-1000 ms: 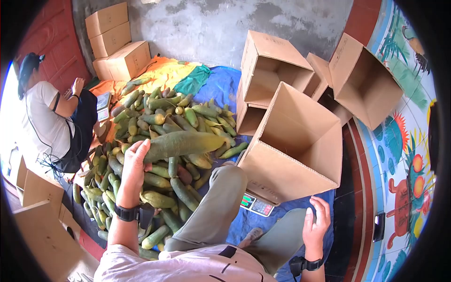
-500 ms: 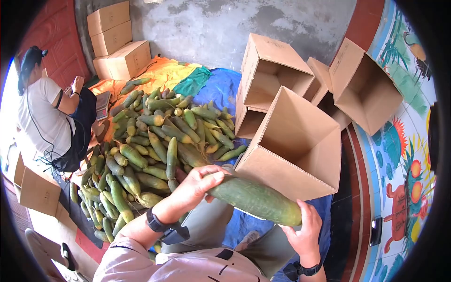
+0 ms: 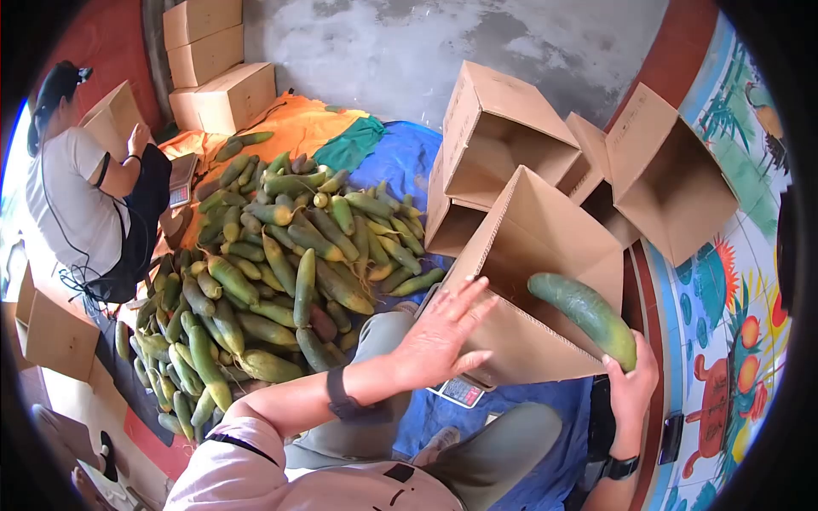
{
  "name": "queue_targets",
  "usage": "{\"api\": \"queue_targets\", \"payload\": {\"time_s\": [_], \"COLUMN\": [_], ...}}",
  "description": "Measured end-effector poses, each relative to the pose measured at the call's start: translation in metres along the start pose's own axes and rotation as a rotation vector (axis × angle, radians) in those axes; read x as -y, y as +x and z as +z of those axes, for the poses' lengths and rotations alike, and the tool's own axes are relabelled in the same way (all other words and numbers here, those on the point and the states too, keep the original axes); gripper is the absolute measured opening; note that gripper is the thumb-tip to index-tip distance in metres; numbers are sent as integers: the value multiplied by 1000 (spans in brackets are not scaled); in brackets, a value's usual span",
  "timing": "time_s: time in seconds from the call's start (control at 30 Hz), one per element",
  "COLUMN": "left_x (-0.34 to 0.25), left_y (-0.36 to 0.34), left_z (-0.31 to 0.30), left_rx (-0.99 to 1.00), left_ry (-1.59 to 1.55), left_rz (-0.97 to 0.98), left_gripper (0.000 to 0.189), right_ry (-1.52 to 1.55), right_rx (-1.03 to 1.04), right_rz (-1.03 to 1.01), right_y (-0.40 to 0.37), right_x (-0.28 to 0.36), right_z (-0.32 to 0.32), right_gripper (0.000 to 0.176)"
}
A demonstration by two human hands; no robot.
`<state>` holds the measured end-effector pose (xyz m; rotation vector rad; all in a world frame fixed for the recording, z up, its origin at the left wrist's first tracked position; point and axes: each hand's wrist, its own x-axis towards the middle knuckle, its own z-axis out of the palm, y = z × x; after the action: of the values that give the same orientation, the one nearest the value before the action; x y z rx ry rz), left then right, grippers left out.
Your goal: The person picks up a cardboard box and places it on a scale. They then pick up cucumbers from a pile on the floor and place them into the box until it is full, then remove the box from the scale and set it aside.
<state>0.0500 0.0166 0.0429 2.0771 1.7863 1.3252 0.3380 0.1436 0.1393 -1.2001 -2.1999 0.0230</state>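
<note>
Open box [image 3: 532, 345]: my landmark for everything here, mouth facing up, near the person's knees, with a digital scale [image 3: 461, 392] showing from under its near edge
Long green vegetable [image 3: 584, 317]: at the right side of the open box, slanted across the rim, its darker end over the mouth and its yellowish end outside
Right hand [image 3: 633, 379]: closed around that yellowish end, just outside the box's near right corner; I see a dark band on the wrist
Left hand [image 3: 447, 336]: holding nothing, fingers spread wide, at the box's near left side (from my distant seat I cannot tell whether it presses on the cardboard)
Heaped vegetables [image 3: 281, 281]: left of the open box, a broad pile of green and yellowish pieces, many overlapping
Sheets: blue sheet [image 3: 528, 451] on the near side of the box, orange sheet [image 3: 315, 128] beyond the pile to the box's far left, green cloth [image 3: 351, 145] between orange and blue
Empty cartons [image 3: 639, 162]: open-mouthed, behind the box and to its far right
Stacked cartons [image 3: 223, 98]: well to the box's far left, by the grey wall [image 3: 383, 51]
Seated person [image 3: 81, 196]: well left of the box, past the pile, near a second scale [image 3: 181, 180]
</note>
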Motion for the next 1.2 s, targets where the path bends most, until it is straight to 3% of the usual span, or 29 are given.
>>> {"api": "queue_targets", "payload": {"time_s": [0.17, 0.27, 0.3, 0.37, 0.4, 0.43, 0.53, 0.6, 0.63, 0.8, 0.83, 0.9, 0.97, 1.07, 1.2], "left_x": [6, 7, 5, 6, 6, 6, 7, 7, 7, 7, 6, 9, 14, 39, 107], "left_y": [0, -2, -2, -2, -1, -1, -2, 0, 0, -1, -2, -4, -9, -24, -65], "left_z": [11, 9, 9, 9, 9, 9, 10, 10, 10, 13, 12, 7, 1, -11, -15], "left_rx": [-8, 5, 7, 9, 17, 25, 34, 38, 39, 14, -1, -18, -31, -243, -303], "left_ry": [133, 155, 160, 167, 169, 170, 178, 174, 173, 148, 143, 107, 75, 87, 206], "left_rz": [13, 1, 16, 21, 25, 29, 35, 24, 17, 14, 12, 18, 28, -101, -367], "left_gripper": [74, 74, 74, 74, 73, 72, 71, 70, 69, 65, 64, 64, 64, 59, 51], "right_ry": [-297, -424, -421, -408, -347, -345, -226, -138, -31, 196, 196, 150, 31, -66, -90], "right_rx": [180, 551, 558, 768, 780, 787, 797, 749, 696, 520, 526, 301, 365, 293, 204], "right_rz": [-109, -159, -166, -104, -174, -176, -233, -53, 162, 108, 108, -154, -144, -208, -193], "right_y": [42, 66, 70, 75, 73, 71, 71, 79, 82, 60, 50, 24, 8, -14, -26], "right_x": [-13, -13, -12, -11, -15, -24, -46, -50, -48, 6, 12, 19, 32, 24, 5], "right_z": [29, 63, 71, 87, 94, 103, 115, 110, 106, 70, 70, 70, 59, 59, 61], "right_gripper": [50, 40, 40, 36, 23, 23, 14, 13, 14, 15, 15, 17, 25, 33, 44]}}
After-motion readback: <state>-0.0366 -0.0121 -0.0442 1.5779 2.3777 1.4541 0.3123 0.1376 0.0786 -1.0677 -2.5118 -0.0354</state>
